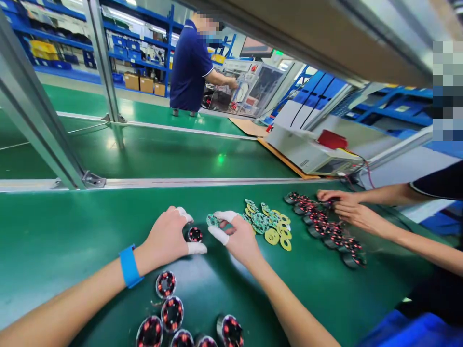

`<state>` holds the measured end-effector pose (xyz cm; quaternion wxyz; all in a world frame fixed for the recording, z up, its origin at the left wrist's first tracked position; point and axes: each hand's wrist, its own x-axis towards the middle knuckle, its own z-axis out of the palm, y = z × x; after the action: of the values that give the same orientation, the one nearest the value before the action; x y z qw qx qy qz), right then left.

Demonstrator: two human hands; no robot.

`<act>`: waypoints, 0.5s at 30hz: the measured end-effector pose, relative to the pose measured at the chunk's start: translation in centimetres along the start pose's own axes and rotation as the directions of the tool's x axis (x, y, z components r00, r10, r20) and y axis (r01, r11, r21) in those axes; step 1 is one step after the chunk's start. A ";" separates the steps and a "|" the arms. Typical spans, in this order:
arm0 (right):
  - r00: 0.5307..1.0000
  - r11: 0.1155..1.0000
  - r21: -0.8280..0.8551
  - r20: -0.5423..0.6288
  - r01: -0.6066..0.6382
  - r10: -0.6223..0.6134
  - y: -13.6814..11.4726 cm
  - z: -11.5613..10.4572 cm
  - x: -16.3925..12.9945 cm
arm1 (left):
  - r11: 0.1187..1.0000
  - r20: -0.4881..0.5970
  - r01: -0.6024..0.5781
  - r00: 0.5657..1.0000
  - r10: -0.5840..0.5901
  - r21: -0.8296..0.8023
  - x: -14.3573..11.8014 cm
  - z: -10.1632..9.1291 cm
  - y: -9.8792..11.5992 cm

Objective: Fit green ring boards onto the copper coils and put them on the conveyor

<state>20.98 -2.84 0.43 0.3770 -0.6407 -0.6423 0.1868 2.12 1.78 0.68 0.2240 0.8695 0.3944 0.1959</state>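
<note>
green bench point(90, 231): hands on wound coil point(195, 234), disc point(212, 220).

Open green bench mat point(72, 231) to the left of the left hand point(164, 238); no items there, free passage; near edge below the hands blocked by a cluster of wound coils point(171, 313); single coil point(195, 234) sits just beside the left hand's fingers; narrow gap only betw. left hand and right hand point(237, 236); pile of green/yellow round boards point(269, 224) just right of the right hand; further right, row of coils point(325, 229) with a co-worker's hands point(347, 207) on it, obstructed; metal rail point(181, 183) bounds the far side; slanted frame post point(32, 120) far left.
</note>
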 end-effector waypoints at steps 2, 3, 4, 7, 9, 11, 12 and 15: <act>0.997 0.996 0.075 0.075 -0.043 0.037 0.1 0.1 0.2 | 0.995 0.058 -0.004 0.998 -0.001 0.101 -0.2 0.4 -0.2; 0.993 0.992 0.116 0.110 -0.055 0.043 0.1 0.3 0.1 | 0.992 0.074 -0.008 0.997 -0.001 0.127 -0.2 0.6 -0.3; 0.990 0.987 0.147 0.137 -0.060 0.040 0.0 0.5 0.0 | 0.990 0.079 -0.010 0.997 -0.002 0.143 -0.3 0.8 -0.4; 0.982 0.989 0.150 0.187 0.003 -0.032 -0.3 1.3 -0.6 | 0.987 0.076 -0.017 0.997 0.005 0.157 -0.3 1.5 -0.5; 0.972 0.992 0.084 0.208 0.098 -0.114 -0.5 1.6 -0.9 | 0.986 0.077 -0.025 0.997 0.013 0.165 -0.3 1.8 -0.6; 0.957 0.983 0.014 0.226 0.184 -0.182 -0.4 1.6 -1.0 | 0.985 0.082 -0.033 0.996 0.019 0.170 -0.3 1.9 -0.6; 0.951 0.977 -0.012 0.233 0.214 -0.205 -0.4 1.6 -1.0 | 0.985 0.083 -0.036 0.996 0.022 0.170 -0.3 1.9 -0.6; 0.931 0.959 -0.071 0.271 0.273 -0.245 -0.1 1.3 -1.0 | 0.986 0.092 -0.035 0.996 0.020 0.163 -0.2 1.9 -0.6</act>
<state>19.91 -3.48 -0.59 0.2762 -0.5396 -0.7740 0.1827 2.60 1.54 -1.21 0.1664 0.8983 0.3865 0.1266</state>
